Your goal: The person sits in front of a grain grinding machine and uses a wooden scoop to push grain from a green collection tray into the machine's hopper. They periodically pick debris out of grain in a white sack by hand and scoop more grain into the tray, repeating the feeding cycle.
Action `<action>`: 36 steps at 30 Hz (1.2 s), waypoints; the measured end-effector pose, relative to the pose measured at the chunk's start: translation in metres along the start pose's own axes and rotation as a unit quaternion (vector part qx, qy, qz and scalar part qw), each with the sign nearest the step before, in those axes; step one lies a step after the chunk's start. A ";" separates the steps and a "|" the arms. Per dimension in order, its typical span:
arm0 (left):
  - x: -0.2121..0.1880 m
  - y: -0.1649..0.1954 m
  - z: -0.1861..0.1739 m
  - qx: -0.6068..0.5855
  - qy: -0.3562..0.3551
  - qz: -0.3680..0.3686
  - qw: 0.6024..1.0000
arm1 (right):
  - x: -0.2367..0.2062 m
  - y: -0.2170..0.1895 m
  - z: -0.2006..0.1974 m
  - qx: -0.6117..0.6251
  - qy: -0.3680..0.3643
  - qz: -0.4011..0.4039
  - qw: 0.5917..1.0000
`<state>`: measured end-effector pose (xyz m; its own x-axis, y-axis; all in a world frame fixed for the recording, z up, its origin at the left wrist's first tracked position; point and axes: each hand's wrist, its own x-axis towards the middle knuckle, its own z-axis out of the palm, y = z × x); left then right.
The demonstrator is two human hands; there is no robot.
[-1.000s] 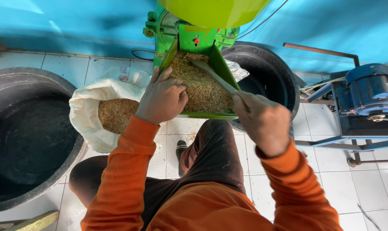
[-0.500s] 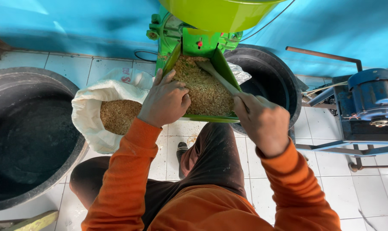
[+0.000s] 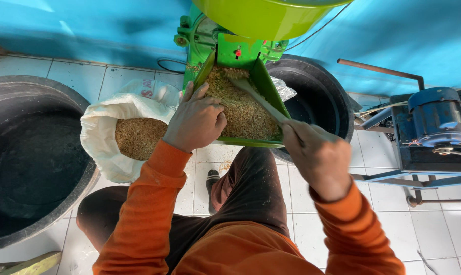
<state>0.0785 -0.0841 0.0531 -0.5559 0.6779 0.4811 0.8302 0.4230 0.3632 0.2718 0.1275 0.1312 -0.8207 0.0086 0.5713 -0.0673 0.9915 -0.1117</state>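
At the middle of the scene, just below the machine's yellow-green hopper (image 3: 263, 18), a green outlet chute (image 3: 251, 142) is lying heaped with tan husked grain (image 3: 240, 104). The left hand (image 3: 196, 121) is lying palm down on the left part of that heap, fingers loosely curled onto the grain and the chute's left wall; it is pressing or raking rather than closing around anything. The right hand (image 3: 319, 158) is wrapping a closed fist around the near end of a flat wooden stick (image 3: 261, 99), whose far end is reaching up into the grain toward the machine's mouth.

Left of the chute, a white sack (image 3: 101, 147) is standing open with its rim rolled down, and a layer of the same grain is sitting inside it, well below the rim. Judging from this, some grain is already collected, while the chute is holding a full heap yet to be moved, so much of the work seems to be left.

Behind the chute on the right, a black tub (image 3: 317, 97) is standing, its contents too dark to tell. A larger black tub (image 3: 32, 163) is filling the left edge. On the far right, a blue motor (image 3: 436, 119) is sitting on a metal frame over the white tiled floor (image 3: 434, 229), against a blue wall (image 3: 88, 25).
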 end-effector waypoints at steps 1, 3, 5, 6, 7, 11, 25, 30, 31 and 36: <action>0.000 0.000 0.000 0.000 -0.002 -0.003 1.000 | -0.007 0.004 -0.010 0.008 -0.023 0.015 1.000; -0.001 0.000 0.001 0.000 0.003 0.001 1.000 | -0.013 0.005 -0.021 0.002 -0.042 0.027 0.999; -0.002 0.000 0.001 0.000 0.009 0.004 1.000 | -0.002 0.000 -0.018 -0.026 -0.035 0.021 0.999; -0.002 0.000 0.002 0.000 0.013 0.005 1.000 | 0.009 -0.005 -0.010 -0.035 -0.020 0.012 0.999; -0.002 0.000 0.002 0.000 0.016 0.006 1.000 | 0.022 -0.010 0.001 -0.043 -0.004 0.002 0.999; -0.001 0.000 0.003 0.008 0.003 0.001 1.000 | 0.046 -0.020 0.020 -0.071 0.038 -0.019 0.997; -0.002 0.000 0.001 0.006 0.007 -0.002 1.000 | 0.047 -0.031 0.011 -0.024 0.025 -0.019 0.999; -0.002 -0.001 0.001 0.007 -0.001 -0.001 1.000 | 0.036 -0.031 -0.003 0.009 0.022 -0.006 1.000; -0.002 -0.001 0.001 0.009 -0.006 -0.003 1.000 | 0.035 -0.030 -0.002 -0.008 0.013 0.002 1.000; -0.001 -0.002 0.002 0.011 0.004 0.004 1.000 | 0.043 -0.029 0.016 -0.062 0.032 -0.005 0.998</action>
<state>0.0776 -0.0844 0.0504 -0.5501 0.6760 0.4904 0.8349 0.4314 0.3418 0.2290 0.0967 0.1461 -0.7824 0.0020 0.6228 -0.0016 1.0000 -0.0052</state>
